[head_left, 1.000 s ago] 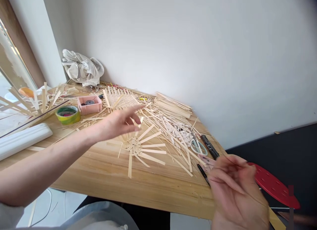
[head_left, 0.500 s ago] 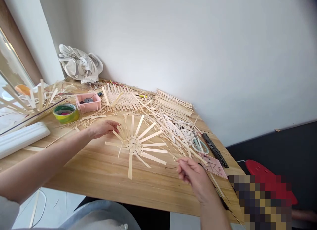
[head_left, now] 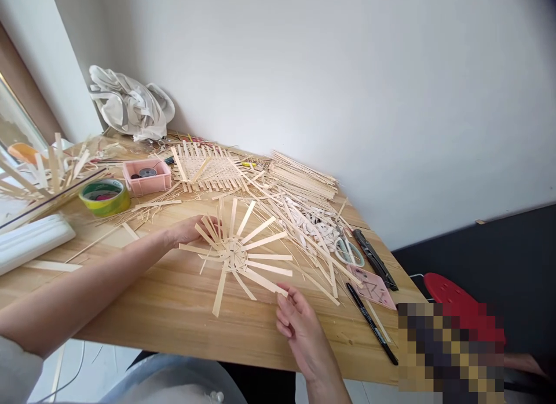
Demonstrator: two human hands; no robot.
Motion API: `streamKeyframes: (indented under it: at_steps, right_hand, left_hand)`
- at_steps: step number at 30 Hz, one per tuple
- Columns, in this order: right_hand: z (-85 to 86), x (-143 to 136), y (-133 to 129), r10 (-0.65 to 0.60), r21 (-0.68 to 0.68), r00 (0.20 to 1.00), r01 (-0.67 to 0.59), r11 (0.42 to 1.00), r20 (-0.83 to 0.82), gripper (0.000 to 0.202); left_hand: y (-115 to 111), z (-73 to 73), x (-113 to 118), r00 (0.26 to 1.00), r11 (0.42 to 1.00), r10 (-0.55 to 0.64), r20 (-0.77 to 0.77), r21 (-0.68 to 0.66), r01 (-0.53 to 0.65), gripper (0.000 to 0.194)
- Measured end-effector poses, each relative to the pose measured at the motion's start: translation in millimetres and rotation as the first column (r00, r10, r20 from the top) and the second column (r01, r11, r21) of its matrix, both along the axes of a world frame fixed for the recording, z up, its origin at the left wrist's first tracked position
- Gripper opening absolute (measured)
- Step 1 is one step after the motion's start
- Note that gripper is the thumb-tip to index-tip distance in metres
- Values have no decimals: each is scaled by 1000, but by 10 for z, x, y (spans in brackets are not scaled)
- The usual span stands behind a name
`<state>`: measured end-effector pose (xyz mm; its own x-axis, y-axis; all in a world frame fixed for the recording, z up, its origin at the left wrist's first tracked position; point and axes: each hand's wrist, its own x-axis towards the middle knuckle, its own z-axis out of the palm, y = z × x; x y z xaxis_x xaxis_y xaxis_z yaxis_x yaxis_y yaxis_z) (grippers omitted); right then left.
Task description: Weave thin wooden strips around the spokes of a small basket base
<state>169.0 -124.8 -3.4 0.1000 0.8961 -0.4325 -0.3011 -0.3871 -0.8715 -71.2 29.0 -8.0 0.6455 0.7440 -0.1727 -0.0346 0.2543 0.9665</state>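
Note:
A round woven piece [head_left: 235, 254] of pale flat strips, its spokes spread outward like a sun, is over the wooden table in front of me. My left hand [head_left: 191, 229] is at its upper left side, with the fingertips partly hidden behind the spokes and closed on them. At the lower right, my right hand [head_left: 299, 323] pinches the end of one spoke between thumb and fingers. The centre of the piece shows thin strips woven round the crossing spokes.
Behind lie a flat woven mat [head_left: 211, 167], a pink box [head_left: 147, 177], green-yellow tape [head_left: 104, 198] and a stack of strips [head_left: 302, 178]. To the right are scissors [head_left: 348, 251], a black marker [head_left: 371, 323] and a pink tray [head_left: 372, 288]. A white case [head_left: 35, 241] is at left.
My right hand has moved left and taken hold of a spoke's end; the thin dark strand by it no longer shows. My left hand has shifted slightly right behind the spokes. The piece has turned slightly.

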Motion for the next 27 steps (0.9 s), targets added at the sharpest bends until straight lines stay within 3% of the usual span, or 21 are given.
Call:
streamKeyframes:
  at_steps: [5, 11, 16, 20, 23, 27]
  right_hand:
    - [-98, -112, 143, -84, -6, 995, 84, 996, -52, 36]
    - [-100, -157, 220, -78, 7, 996, 78, 997, -33, 35]
    - [-91, -127, 233, -21, 14, 999, 21, 1000, -48, 32]
    - [-100, -139, 233, -52, 5, 994, 52, 999, -94, 30]
    - [-107, -169, 232, -58, 8, 989, 60, 998, -136, 29]
    - [-99, -186, 230, -21, 2, 991, 21, 1000, -132, 30]
  left_hand:
    - [-84, 47, 56, 997, 997, 74, 30, -34, -73, 28]
    - [-174, 123, 124, 982, 963, 186, -32, -193, -189, 40]
    - [-181, 97, 177, 980, 933, 177, 95, -333, -136, 31]
    - [-227, 48, 202, 940, 903, 203, 275, -424, -71, 32]
    - [-269, 26, 190, 926, 901, 179, 332, -434, -18, 40]
    - [-292, 17, 153, 937, 925, 172, 304, -377, -47, 42]
